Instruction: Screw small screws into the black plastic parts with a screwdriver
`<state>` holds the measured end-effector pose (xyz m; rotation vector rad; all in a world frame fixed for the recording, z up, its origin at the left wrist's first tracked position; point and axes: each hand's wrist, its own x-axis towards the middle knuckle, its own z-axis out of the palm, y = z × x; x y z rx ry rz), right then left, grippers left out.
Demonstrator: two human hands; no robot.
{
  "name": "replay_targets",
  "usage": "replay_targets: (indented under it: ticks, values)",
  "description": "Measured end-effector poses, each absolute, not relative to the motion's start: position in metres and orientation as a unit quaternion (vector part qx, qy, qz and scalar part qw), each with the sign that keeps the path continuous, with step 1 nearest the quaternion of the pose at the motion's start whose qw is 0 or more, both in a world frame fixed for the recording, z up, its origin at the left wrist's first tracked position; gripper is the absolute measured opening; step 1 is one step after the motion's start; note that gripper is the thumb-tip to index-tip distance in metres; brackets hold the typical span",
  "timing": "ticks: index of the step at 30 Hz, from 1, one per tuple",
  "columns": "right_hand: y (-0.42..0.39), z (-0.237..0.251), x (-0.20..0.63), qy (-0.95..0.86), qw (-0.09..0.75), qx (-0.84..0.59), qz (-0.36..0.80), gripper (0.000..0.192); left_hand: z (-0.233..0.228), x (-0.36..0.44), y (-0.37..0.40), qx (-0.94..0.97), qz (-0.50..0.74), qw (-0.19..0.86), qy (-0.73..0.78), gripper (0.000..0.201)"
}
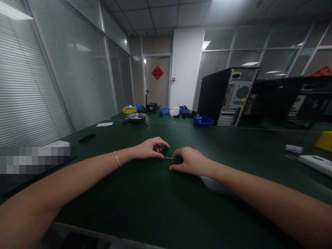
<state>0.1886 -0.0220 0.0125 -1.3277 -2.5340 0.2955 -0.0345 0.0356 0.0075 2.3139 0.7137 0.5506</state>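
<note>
My left hand is closed around a small dark object, its fingers and thumb curled about the edges. The object's kind is hard to make out. In my right hand is a screwdriver with a dark handle. Its thin metal shaft points left and reaches the thumb side of my left hand; whether the tip touches the dark object I cannot tell. Both hands are low over the green tabletop, close together near its middle.
A black computer tower stands at the back right, with a blue bin beside it. Farther left are a round metal dish, a yellow bin and white paper. A dark green object lies left; a white device lies right.
</note>
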Motion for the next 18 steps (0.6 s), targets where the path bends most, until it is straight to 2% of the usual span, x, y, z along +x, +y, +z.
replay_targets:
  ticks: [5, 12, 18]
  values:
    - [-0.024, 0.008, 0.187, -0.867, 0.162, -0.448, 0.149, 0.029, 0.006, -0.031, 0.035, 0.841, 0.247, 0.384, 0.289, 0.046]
    - [-0.018, 0.011, 0.189, -0.832, 0.344, -0.431, 0.063, 0.027, 0.001, -0.018, 0.027, 0.744, 0.285, 0.551, 0.247, 0.051]
    - [-0.018, 0.006, 0.188, -0.835, 0.338, -0.433, 0.028, 0.025, 0.0, -0.013, 0.019, 0.719, 0.301, 0.584, 0.224, 0.048]
